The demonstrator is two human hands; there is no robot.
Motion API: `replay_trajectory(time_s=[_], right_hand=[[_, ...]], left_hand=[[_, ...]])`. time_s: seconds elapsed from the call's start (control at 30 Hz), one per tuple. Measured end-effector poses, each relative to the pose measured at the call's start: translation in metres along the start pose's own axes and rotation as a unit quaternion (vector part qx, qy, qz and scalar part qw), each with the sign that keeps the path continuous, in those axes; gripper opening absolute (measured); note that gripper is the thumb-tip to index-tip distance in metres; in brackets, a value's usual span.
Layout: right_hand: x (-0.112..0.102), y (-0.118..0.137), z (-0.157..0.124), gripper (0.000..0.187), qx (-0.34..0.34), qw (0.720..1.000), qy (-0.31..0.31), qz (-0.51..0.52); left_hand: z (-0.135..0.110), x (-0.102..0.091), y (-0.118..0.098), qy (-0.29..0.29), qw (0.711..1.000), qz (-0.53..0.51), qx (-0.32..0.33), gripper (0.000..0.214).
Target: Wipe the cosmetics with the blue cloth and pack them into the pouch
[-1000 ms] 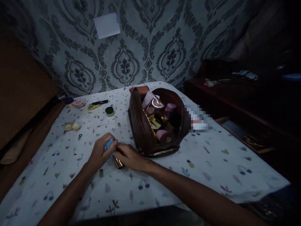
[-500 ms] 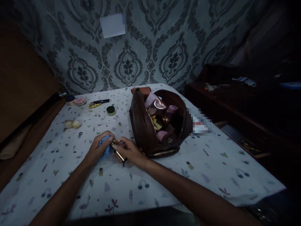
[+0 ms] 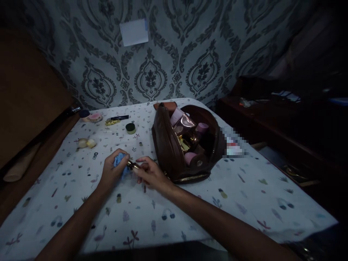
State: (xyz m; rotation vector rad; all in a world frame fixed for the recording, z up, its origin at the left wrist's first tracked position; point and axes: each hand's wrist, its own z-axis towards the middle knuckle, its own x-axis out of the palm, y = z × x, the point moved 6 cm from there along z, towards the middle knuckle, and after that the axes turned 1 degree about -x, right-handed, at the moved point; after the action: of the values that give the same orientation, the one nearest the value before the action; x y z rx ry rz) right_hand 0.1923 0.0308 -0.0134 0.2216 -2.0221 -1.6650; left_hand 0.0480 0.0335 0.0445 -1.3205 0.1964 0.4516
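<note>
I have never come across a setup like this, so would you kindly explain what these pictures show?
There is no machine here: a person works with two bare hands, seen from one camera worn on the head, looking forward and down. The left hand holds a crumpled blue cloth; the right hand holds a small gold-and-dark tube close to it. On the patterned white tablecloth, an open brown bag contains pink and gold items. Farther back lie a dark-lidded jar and a black stick. Dim light hides finer details.
</note>
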Motion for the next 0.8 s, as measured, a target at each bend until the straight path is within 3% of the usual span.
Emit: replay_trajectory(time_s=[0.13,0.2,0.27,0.33,0.4,0.47,0.57,0.8], right_hand=[[0.003,-0.002,-0.002,0.048,-0.017,0.999,0.005,-0.027],[0.01,-0.004,-0.003,0.05,-0.004,0.999,0.037,0.009],[0.018,-0.006,-0.006,0.053,0.028,0.992,0.087,0.086],[0.026,-0.007,-0.008,0.055,0.074,0.972,0.131,0.179],[0.031,-0.007,-0.01,0.054,0.112,0.949,0.156,0.249],[0.033,-0.007,-0.011,0.054,0.132,0.939,0.163,0.271],[0.031,-0.009,-0.009,0.056,0.125,0.953,0.151,0.233],[0.027,-0.01,-0.003,0.052,0.035,0.995,0.077,0.054]], left_hand=[[0.001,-0.005,0.006,-0.03,0.999,-0.026,-0.03,0.027],[0.001,-0.001,0.008,-0.02,0.993,-0.101,-0.059,0.027],[0.001,0.005,0.008,-0.003,0.968,-0.229,-0.1,0.028],[0.0,0.011,0.008,0.017,0.925,-0.352,-0.142,0.031],[-0.002,0.016,0.007,0.038,0.89,-0.42,-0.173,0.034],[-0.004,0.019,0.007,0.057,0.872,-0.445,-0.195,0.035],[-0.003,0.02,0.008,0.051,0.858,-0.472,-0.194,0.032],[0.001,0.024,0.014,0.042,0.85,-0.497,-0.171,0.027]])
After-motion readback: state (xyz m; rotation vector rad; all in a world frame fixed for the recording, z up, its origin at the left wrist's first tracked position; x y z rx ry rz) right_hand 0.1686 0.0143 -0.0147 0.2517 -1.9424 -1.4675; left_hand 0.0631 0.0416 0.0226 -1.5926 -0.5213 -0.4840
